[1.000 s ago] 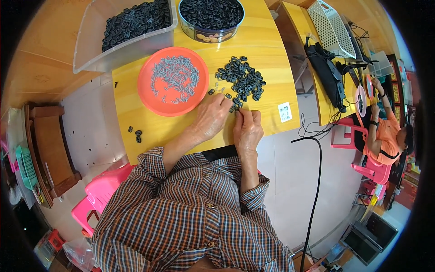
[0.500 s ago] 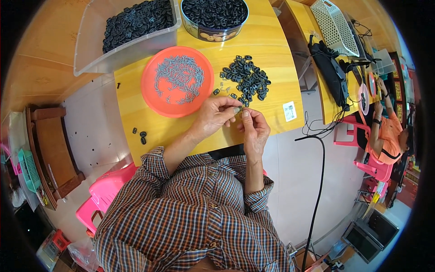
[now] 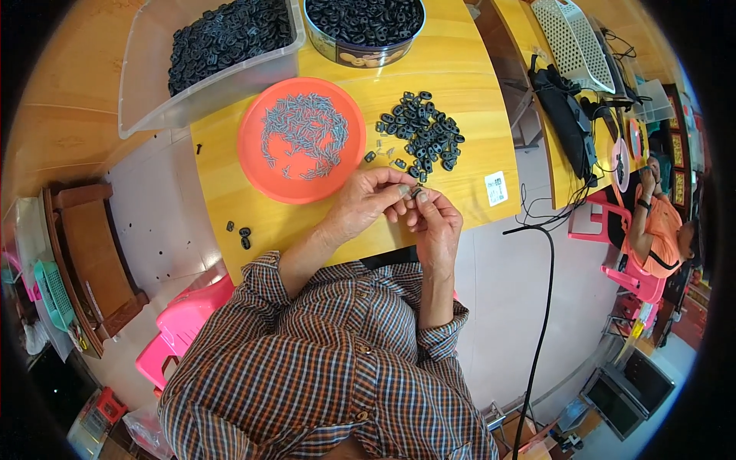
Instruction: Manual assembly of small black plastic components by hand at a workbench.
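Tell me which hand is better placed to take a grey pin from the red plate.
Probably the left hand: it is close to the lower right edge of the red plate with the grey pins. The right hand is farther off, beyond it. Both hands meet at a small dark piece.

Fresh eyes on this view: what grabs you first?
First, the red plate of small grey pins, left of centre on the yellow table. Then the heap of black pieces to its right, with the left hand and right hand pinching a small dark piece just below.
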Tool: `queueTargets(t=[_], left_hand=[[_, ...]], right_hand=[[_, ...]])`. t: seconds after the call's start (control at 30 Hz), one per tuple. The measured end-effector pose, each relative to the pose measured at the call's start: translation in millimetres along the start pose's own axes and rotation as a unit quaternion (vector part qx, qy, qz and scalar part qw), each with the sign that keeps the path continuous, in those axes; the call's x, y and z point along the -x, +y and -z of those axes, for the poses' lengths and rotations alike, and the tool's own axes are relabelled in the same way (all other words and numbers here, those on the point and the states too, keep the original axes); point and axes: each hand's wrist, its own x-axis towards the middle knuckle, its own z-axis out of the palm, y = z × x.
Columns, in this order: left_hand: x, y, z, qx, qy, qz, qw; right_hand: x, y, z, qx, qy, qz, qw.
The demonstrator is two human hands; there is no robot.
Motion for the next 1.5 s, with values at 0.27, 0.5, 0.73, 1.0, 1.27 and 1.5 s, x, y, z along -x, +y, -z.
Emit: queueTargets(t=[0.27,0.5,0.73,1.0,1.27,1.5], left_hand=[[0.2,-2.9,-1.2,-0.006,-0.005,0.001,1.000],[-0.5,-1.3,1.2,0.053,-0.009,0.015,0.998],[-2.2,-6.9,2.9,0.085,-0.016,0.009,0.996],[1.7,0.3,-1.4,-0.022,-0.011,0.036,0.999],[4.7,2.1,3.0,-0.016,-0.056,0.064,0.996],[2.3,-1.5,5.8,-0.044,-0.036,0.050,0.997]], right_hand=[[4.2,0.8,1.5,0.045,-0.004,-0.005,0.999],[2.7,3.9,2.6,-0.033,-0.014,-0.002,0.999],[0.7,10.6,6.8,-0.049,-0.024,-0.003,0.998],[3.0,4.0,4.1,-0.013,-0.001,0.030,0.999],[4.6,5.4,9.6,0.073,-0.006,0.062,0.995],[8.2,-1.7,0.8,0.110,0.004,0.059,0.992]])
